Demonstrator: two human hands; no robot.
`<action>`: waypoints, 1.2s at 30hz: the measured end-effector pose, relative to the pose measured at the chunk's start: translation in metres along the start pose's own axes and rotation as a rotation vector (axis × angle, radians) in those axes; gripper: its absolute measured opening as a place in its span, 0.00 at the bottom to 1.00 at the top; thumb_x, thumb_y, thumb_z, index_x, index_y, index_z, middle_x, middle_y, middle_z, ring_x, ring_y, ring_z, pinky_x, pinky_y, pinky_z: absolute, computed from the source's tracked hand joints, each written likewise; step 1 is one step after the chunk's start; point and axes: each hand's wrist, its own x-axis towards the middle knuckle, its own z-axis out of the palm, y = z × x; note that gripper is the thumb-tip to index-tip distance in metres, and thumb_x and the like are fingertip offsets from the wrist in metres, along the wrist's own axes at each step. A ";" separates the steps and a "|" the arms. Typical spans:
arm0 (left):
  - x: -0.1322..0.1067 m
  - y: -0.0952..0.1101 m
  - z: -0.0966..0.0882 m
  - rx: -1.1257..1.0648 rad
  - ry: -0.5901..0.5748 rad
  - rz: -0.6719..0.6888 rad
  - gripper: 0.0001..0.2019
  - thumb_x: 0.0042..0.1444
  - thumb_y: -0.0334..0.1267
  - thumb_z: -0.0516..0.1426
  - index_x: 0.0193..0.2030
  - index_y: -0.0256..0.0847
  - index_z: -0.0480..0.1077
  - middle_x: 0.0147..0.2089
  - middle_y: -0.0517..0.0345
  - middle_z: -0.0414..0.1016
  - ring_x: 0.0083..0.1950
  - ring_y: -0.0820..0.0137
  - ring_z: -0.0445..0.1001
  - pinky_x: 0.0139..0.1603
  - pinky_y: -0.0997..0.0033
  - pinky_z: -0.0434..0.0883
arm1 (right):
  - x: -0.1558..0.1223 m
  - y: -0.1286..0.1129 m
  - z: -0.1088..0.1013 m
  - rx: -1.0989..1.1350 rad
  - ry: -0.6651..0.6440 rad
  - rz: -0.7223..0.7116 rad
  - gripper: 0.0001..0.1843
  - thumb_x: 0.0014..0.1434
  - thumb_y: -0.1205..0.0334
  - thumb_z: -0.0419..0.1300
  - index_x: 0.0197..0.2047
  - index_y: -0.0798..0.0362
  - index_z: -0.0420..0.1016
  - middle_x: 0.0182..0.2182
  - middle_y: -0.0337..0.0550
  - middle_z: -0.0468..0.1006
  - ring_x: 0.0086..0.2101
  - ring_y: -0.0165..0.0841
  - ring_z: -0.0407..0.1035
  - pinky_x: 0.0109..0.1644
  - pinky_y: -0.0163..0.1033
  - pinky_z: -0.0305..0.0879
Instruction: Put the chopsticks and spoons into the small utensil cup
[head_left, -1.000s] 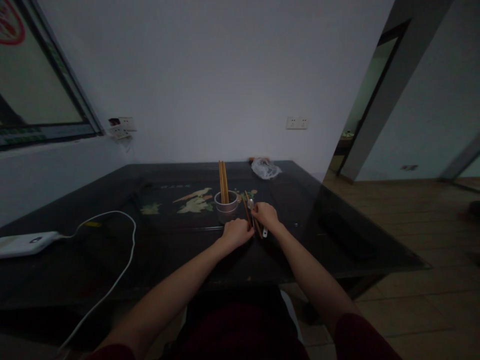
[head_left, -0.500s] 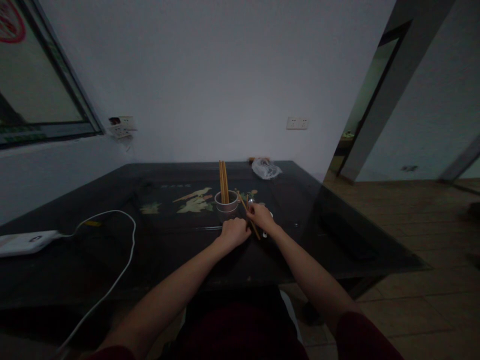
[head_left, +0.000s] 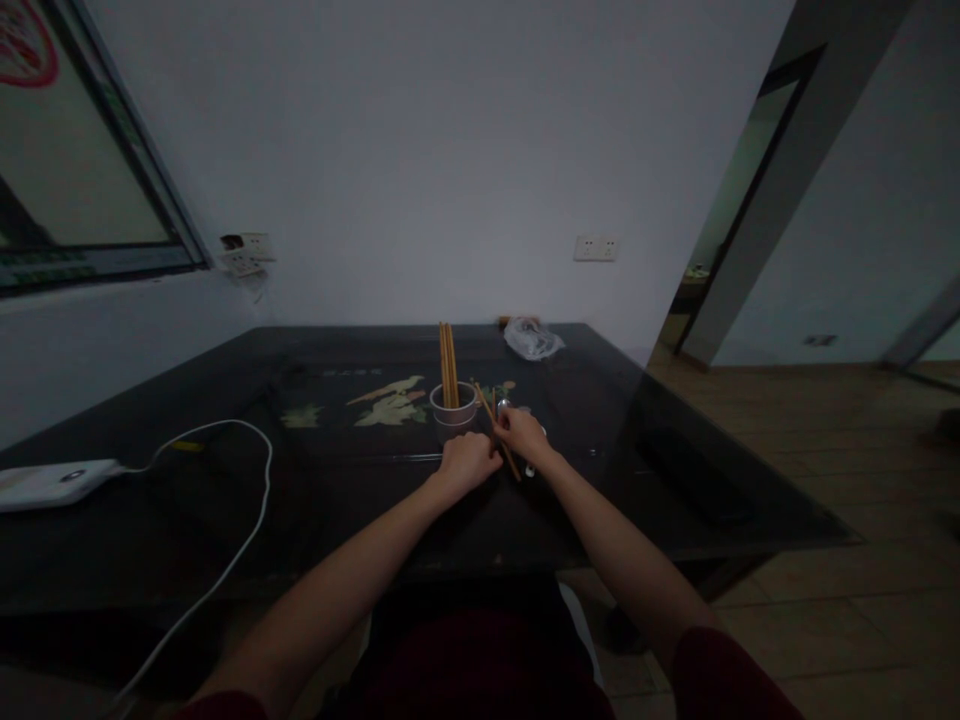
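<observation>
A cup (head_left: 454, 416) stands on the dark table with several wooden chopsticks (head_left: 448, 365) upright in it. Just right of it, my right hand (head_left: 519, 432) pinches a slanting chopstick (head_left: 511, 464), which points toward the table's near edge. Part of another thin stick seems to show above those fingers. My left hand (head_left: 469, 460) rests closed in front of the cup, close to the chopstick; its fingertips are turned away, so I cannot see what is inside. Partly behind my right hand are a shiny metal piece (head_left: 503, 405) and a small white end (head_left: 530, 470), perhaps of spoons.
A crumpled clear plastic bag (head_left: 532, 340) lies at the back of the table (head_left: 360, 510). On the left a white device (head_left: 60, 485) trails a white cable (head_left: 262, 495) over the near edge. A flat dark object (head_left: 694, 475) lies on the right.
Both hands keep nearly the same place and grip. The chopsticks in the cup stay as they were; the view has only shifted very slightly.
</observation>
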 end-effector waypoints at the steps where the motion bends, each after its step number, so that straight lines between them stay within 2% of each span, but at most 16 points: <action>1: 0.000 0.000 -0.001 -0.007 -0.001 -0.002 0.17 0.55 0.45 0.50 0.38 0.39 0.76 0.38 0.44 0.78 0.40 0.55 0.77 0.39 0.61 0.71 | 0.000 0.000 0.000 0.004 0.005 -0.003 0.07 0.56 0.62 0.57 0.33 0.55 0.74 0.32 0.47 0.79 0.32 0.34 0.71 0.32 0.33 0.55; 5: 0.000 0.001 -0.003 -0.036 0.000 -0.007 0.17 0.54 0.45 0.50 0.37 0.39 0.76 0.37 0.44 0.78 0.40 0.56 0.77 0.40 0.62 0.70 | 0.001 0.002 -0.001 0.047 0.035 -0.020 0.06 0.55 0.62 0.57 0.30 0.55 0.74 0.30 0.46 0.78 0.31 0.33 0.70 0.31 0.33 0.55; 9: 0.000 0.000 -0.001 -0.076 0.038 -0.011 0.17 0.54 0.46 0.49 0.33 0.40 0.76 0.35 0.45 0.77 0.38 0.56 0.76 0.37 0.63 0.69 | 0.006 0.010 -0.004 0.156 0.132 -0.039 0.08 0.55 0.61 0.57 0.28 0.54 0.73 0.28 0.45 0.77 0.30 0.31 0.69 0.32 0.32 0.56; 12: 0.002 -0.001 0.000 -0.151 0.079 -0.022 0.16 0.55 0.47 0.50 0.30 0.41 0.75 0.31 0.48 0.77 0.35 0.60 0.75 0.35 0.67 0.67 | 0.012 0.018 -0.008 0.310 0.228 -0.010 0.11 0.54 0.58 0.56 0.25 0.54 0.71 0.25 0.42 0.76 0.27 0.30 0.68 0.30 0.32 0.57; 15: 0.006 -0.003 0.000 -0.315 0.123 -0.018 0.15 0.54 0.45 0.51 0.25 0.39 0.73 0.26 0.54 0.74 0.29 0.68 0.72 0.30 0.73 0.62 | 0.017 0.024 -0.013 0.581 0.300 0.034 0.12 0.52 0.55 0.56 0.23 0.53 0.68 0.21 0.39 0.74 0.24 0.30 0.66 0.27 0.32 0.57; 19: 0.009 -0.003 -0.002 -0.630 0.192 0.056 0.18 0.55 0.44 0.51 0.20 0.37 0.67 0.18 0.61 0.65 0.23 0.75 0.65 0.25 0.76 0.56 | 0.019 0.027 -0.020 0.990 0.267 0.123 0.14 0.49 0.50 0.58 0.25 0.52 0.64 0.16 0.36 0.72 0.16 0.27 0.61 0.19 0.31 0.54; 24: 0.009 0.000 -0.001 -0.943 0.175 0.069 0.20 0.57 0.49 0.49 0.23 0.36 0.67 0.17 0.63 0.66 0.19 0.76 0.64 0.23 0.77 0.59 | 0.015 0.020 -0.024 1.221 0.179 0.229 0.16 0.48 0.51 0.62 0.25 0.52 0.63 0.15 0.36 0.72 0.15 0.26 0.64 0.16 0.28 0.56; 28: 0.008 0.000 0.001 -0.972 0.137 0.099 0.18 0.57 0.48 0.50 0.25 0.36 0.68 0.21 0.59 0.72 0.19 0.76 0.67 0.22 0.78 0.62 | 0.010 0.012 -0.026 1.289 0.135 0.224 0.14 0.48 0.54 0.63 0.25 0.53 0.64 0.17 0.36 0.72 0.17 0.25 0.66 0.19 0.28 0.63; 36: 0.012 -0.006 0.010 -0.914 0.069 0.133 0.14 0.58 0.44 0.52 0.31 0.35 0.69 0.26 0.57 0.76 0.20 0.76 0.71 0.23 0.79 0.65 | 0.007 0.006 -0.030 1.299 0.137 0.209 0.12 0.51 0.58 0.63 0.26 0.53 0.64 0.18 0.35 0.72 0.19 0.25 0.68 0.19 0.28 0.66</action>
